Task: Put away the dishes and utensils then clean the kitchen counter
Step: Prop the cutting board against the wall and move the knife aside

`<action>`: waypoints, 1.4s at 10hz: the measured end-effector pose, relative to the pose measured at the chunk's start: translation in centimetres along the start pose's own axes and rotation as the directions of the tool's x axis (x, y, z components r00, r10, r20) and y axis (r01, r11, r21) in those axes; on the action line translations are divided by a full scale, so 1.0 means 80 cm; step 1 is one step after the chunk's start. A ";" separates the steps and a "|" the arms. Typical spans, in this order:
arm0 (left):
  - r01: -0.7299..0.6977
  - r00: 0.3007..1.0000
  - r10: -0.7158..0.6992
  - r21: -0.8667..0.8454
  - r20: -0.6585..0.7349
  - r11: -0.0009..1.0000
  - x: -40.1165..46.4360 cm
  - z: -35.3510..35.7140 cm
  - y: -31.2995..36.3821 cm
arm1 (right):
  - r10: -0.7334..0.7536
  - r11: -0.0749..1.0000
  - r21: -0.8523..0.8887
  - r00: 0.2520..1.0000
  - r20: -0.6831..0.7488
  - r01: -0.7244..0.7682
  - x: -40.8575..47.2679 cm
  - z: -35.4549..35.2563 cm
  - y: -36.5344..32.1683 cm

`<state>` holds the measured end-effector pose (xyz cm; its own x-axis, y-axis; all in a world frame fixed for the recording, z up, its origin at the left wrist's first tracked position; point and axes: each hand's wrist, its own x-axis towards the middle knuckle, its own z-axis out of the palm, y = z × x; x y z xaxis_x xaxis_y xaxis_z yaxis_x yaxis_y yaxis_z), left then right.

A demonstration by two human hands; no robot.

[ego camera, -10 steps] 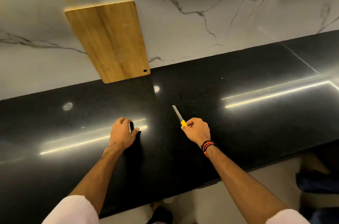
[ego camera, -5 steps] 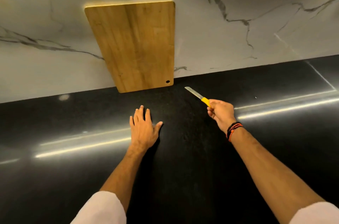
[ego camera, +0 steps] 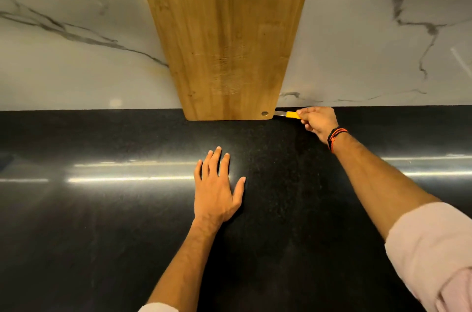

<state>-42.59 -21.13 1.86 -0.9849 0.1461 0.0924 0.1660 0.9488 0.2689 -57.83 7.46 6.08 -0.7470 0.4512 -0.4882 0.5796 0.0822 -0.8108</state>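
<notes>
Bench (ego camera: 102,235): glossy black with fine pale speckle, white light streaks across it. Wall (ego camera: 76,68) behind bench: off-white marble, grey-black veining. Chopping board (ego camera: 224,43) standing at bench's back edge: honey-brown wood, lengthwise grain, paler scuffed patch low centre. Knife (ego camera: 288,114) right of board: yellow handle, grey steel blade. Wristband (ego camera: 335,136) near the knife: black and orange. Sleeves (ego camera: 434,247): pale pink.

Knife (ego camera: 287,114) now behind board (ego camera: 227,45)

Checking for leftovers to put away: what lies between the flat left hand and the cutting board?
Nothing: in the head view only bare black counter separates the left hand from the cutting board.
</notes>
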 end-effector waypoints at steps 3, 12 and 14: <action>0.010 1.000 -0.010 -0.004 0.018 1.000 0.001 0.000 0.000 | -0.156 0.984 -0.118 0.970 -0.188 0.135 -0.006 0.020 -0.001; -0.015 0.999 0.018 -0.083 0.038 0.996 -0.001 -0.008 -0.009 | -0.540 0.601 -0.604 0.823 0.176 0.524 -0.167 0.021 0.106; 0.157 0.986 -0.135 -0.255 0.102 0.954 -0.036 -0.065 -0.041 | -0.516 0.578 -0.602 0.818 0.252 0.550 -0.195 0.016 0.109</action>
<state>-40.08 -26.09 5.68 -0.9981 0.0446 -0.0425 0.0163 0.8568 0.5154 -41.58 0.04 6.24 -0.9927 0.1026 -0.0626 0.1202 0.8312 -0.5429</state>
